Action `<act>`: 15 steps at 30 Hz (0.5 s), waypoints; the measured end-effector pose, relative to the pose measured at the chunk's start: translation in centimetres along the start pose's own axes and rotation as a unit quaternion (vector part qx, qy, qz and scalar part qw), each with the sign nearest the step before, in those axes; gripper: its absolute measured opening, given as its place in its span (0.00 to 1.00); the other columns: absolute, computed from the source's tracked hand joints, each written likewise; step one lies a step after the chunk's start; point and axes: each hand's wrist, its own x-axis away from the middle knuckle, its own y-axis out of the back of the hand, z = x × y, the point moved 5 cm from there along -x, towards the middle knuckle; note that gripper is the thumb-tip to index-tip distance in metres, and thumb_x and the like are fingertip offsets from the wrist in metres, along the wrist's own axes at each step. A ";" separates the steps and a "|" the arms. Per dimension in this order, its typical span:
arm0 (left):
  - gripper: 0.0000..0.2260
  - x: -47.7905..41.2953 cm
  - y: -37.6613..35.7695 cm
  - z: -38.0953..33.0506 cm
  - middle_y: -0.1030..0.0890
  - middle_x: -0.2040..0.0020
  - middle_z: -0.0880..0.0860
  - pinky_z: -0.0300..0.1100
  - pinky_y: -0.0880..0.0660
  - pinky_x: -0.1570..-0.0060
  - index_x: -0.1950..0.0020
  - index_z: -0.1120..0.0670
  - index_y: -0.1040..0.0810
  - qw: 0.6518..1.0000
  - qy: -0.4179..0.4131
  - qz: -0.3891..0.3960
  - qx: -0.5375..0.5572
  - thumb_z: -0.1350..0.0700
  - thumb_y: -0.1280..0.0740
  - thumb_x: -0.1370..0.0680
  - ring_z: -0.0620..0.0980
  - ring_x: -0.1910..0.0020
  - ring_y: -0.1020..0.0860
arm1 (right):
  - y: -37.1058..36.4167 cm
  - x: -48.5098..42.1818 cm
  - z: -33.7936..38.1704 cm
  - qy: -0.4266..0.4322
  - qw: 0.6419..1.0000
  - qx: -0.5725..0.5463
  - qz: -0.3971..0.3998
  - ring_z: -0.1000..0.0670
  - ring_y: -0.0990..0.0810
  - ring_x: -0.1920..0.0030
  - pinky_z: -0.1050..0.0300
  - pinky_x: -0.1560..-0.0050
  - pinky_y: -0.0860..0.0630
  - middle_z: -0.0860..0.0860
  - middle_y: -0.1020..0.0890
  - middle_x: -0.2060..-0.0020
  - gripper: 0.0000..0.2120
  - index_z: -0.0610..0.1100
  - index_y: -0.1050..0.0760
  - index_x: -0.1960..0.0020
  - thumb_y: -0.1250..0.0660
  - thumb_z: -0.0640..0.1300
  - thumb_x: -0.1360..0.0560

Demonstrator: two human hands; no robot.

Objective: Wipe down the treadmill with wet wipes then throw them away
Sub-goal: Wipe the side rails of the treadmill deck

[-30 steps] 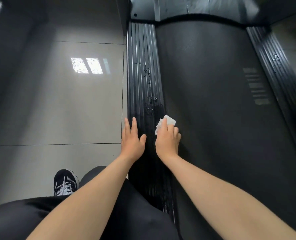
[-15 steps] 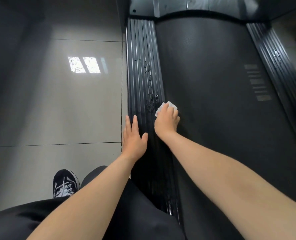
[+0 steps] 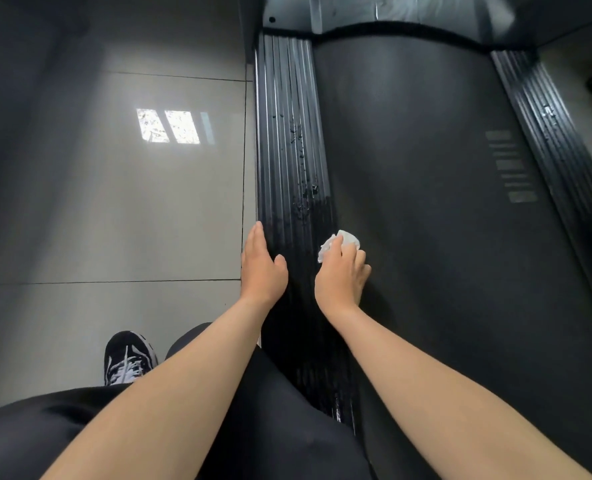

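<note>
Your left hand (image 3: 261, 268) is resting flat, fingers straight and together, thumb spread, holding nothing. It is sitting on the outer edge of the left side rail (image 3: 287, 133), right where the rail is meeting the floor (image 3: 114, 220).

Left of that hand, the grey floor tiles are showing a bright window reflection (image 3: 173, 126) at the far side. Near left, your black-and-white shoe (image 3: 128, 358) is standing on the tiles, and your black trousers (image 3: 270, 427) are filling the near edge.

The left side rail is running near to far, ribbed and glossy black. Water droplets (image 3: 303, 188) are sitting on it just beyond your hands.

Your right hand (image 3: 341, 275) is gripping the wet wipe (image 3: 348, 237), fingers curled over it, thumb side toward the rail. The wipe is crumpled and white, poking out past your fingertips. It is pressing down at the seam where the left rail is meeting the treadmill belt (image 3: 443, 271). Both hands are lying side by side, apart, with rail between them.

Right of the wipe, the belt is lying matte dark grey. Pale printed bars (image 3: 511, 168) are showing toward its right edge. The right side rail (image 3: 544, 133) is running along the far right, also ribbed, with a few wet spots on it.
</note>
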 end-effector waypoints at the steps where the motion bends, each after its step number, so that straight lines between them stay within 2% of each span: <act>1: 0.34 0.0 0.2 0.1 0.44 0.18 0.52 0.48 0.46 0.22 0.17 0.53 0.53 1.000 0.006 -0.006 0.008 0.61 0.37 0.18 0.53 0.20 0.46 | 0.1 -0.4 0.3 0.015 1.000 0.004 -0.001 0.44 0.32 0.38 0.48 0.39 0.33 0.44 0.31 0.35 0.32 0.42 0.45 0.20 0.37 0.39 0.21; 3: 0.35 -0.1 0.4 0.3 0.39 0.21 0.55 0.50 0.43 0.24 0.17 0.54 0.52 1.000 0.019 -0.010 0.009 0.59 0.35 0.18 0.55 0.22 0.42 | 0.7 -1.8 1.3 0.047 0.999 0.001 -0.003 0.43 0.35 0.35 0.48 0.36 0.35 0.44 0.36 0.31 0.33 0.43 0.46 0.21 0.36 0.39 0.22; 7: 0.33 -0.3 0.8 0.8 0.38 0.24 0.55 0.50 0.40 0.26 0.17 0.54 0.48 0.999 0.035 0.010 -0.013 0.54 0.34 0.18 0.55 0.24 0.40 | 1.2 -6.1 3.8 0.097 0.994 -0.039 -0.008 0.44 0.42 0.25 0.47 0.29 0.39 0.49 0.43 0.23 0.25 0.46 0.35 0.28 0.39 0.34 0.23; 10: 0.32 -0.8 0.9 1.3 0.35 0.26 0.54 0.50 0.37 0.26 0.18 0.52 0.42 0.999 0.046 0.022 0.005 0.53 0.32 0.19 0.54 0.26 0.36 | 0.4 -7.8 4.7 0.128 0.989 -0.075 0.016 0.51 0.50 0.20 0.43 0.20 0.51 0.52 0.44 0.20 0.28 0.44 0.34 0.28 0.40 0.27 0.26; 12: 0.30 -1.1 1.1 1.5 0.32 0.28 0.53 0.53 0.33 0.27 0.20 0.49 0.37 0.998 0.056 0.027 0.029 0.54 0.31 0.21 0.54 0.29 0.31 | -0.4 -6.7 4.6 0.169 0.980 -0.106 0.010 0.52 0.45 0.20 0.43 0.20 0.55 0.52 0.40 0.21 0.33 0.43 0.36 0.24 0.42 0.25 0.26; 15: 0.23 -1.4 1.4 1.7 0.25 0.34 0.48 0.53 0.24 0.36 0.28 0.44 0.26 0.990 0.078 0.026 0.118 0.59 0.33 0.23 0.53 0.38 0.22 | -2.0 -2.0 4.2 0.273 0.945 -0.179 0.019 0.50 0.35 0.23 0.53 0.20 0.54 0.50 0.31 0.24 0.29 0.41 0.28 0.27 0.42 0.25 0.25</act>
